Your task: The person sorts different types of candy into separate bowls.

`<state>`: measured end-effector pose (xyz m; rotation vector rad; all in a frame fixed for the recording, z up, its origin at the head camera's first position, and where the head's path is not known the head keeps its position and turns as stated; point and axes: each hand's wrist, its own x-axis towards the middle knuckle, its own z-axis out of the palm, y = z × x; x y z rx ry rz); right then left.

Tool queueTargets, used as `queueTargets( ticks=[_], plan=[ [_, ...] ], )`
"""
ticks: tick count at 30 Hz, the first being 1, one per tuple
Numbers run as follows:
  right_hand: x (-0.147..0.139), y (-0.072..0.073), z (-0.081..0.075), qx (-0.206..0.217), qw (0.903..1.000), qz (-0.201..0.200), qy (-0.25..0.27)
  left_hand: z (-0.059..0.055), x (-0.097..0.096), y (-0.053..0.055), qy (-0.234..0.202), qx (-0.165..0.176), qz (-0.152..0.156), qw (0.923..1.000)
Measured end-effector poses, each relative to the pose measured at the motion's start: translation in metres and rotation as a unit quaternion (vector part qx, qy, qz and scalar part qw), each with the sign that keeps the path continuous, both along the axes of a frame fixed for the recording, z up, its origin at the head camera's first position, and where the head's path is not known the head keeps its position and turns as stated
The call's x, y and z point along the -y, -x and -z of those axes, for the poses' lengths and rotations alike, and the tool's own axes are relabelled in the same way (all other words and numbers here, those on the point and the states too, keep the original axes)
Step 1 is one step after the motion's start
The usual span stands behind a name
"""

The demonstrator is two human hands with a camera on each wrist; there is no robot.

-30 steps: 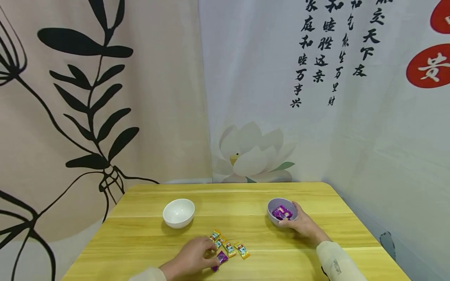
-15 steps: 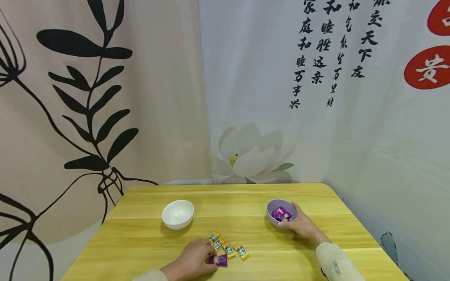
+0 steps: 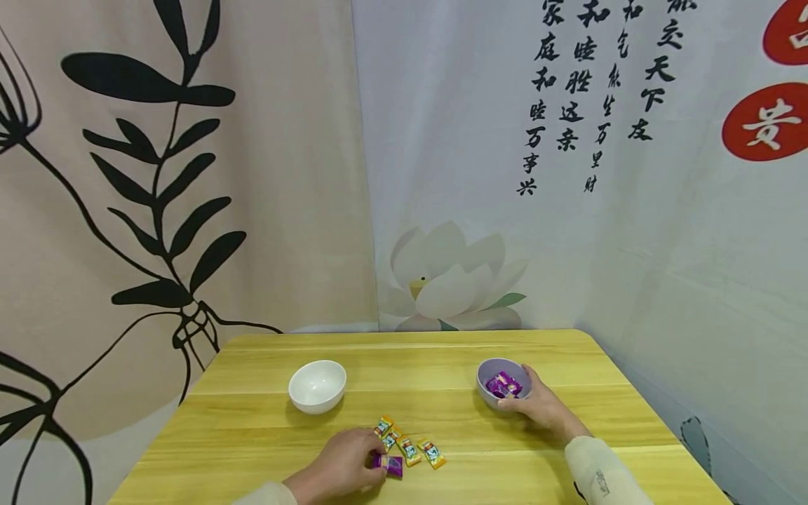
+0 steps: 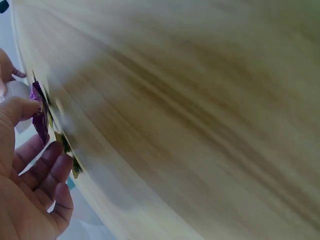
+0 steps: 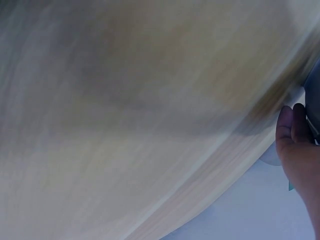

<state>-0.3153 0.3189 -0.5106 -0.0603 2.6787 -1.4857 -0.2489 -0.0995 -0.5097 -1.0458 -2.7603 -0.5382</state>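
Note:
My left hand (image 3: 346, 463) pinches a purple wrapped candy (image 3: 393, 466) between thumb and fingers, low over the table's near part. In the left wrist view the same candy (image 4: 39, 112) stands on edge against the thumb. Several yellow wrapped candies (image 3: 409, 450) lie just beyond and to the right of that hand. Over on the right, my right hand (image 3: 546, 407) grips the side of a light purple bowl (image 3: 489, 397), thumb on its near side. Purple wrapped candies (image 3: 503, 384) lie inside the bowl. The right wrist view shows only the dark edge of the bowl (image 5: 314, 100).
A white bowl (image 3: 318, 387) stands on the table's left half, beyond my left hand. The yellow wood table (image 3: 416, 358) has rounded far corners. Behind it hangs a printed curtain (image 3: 303, 175) with plants, a lotus and writing.
The purple candy has turned from slanted to nearly level in my left fingers and shifted slightly left. My right hand keeps its grip on the purple bowl.

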Motion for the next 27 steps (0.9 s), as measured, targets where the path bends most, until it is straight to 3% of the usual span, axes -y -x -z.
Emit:
queueTargets(
  ticks=[13, 27],
  plan=[
    [0.003, -0.001, -0.003, 0.002, 1.0000, 0.000, -0.001, -0.006, -0.001, 0.005, -0.037, 0.011, -0.001, 0.9993],
    [0.004, -0.003, -0.004, 0.007, 0.9999, 0.001, -0.009, -0.018, -0.021, 0.030, -0.051, 0.031, -0.043, 0.9973]
  ],
)
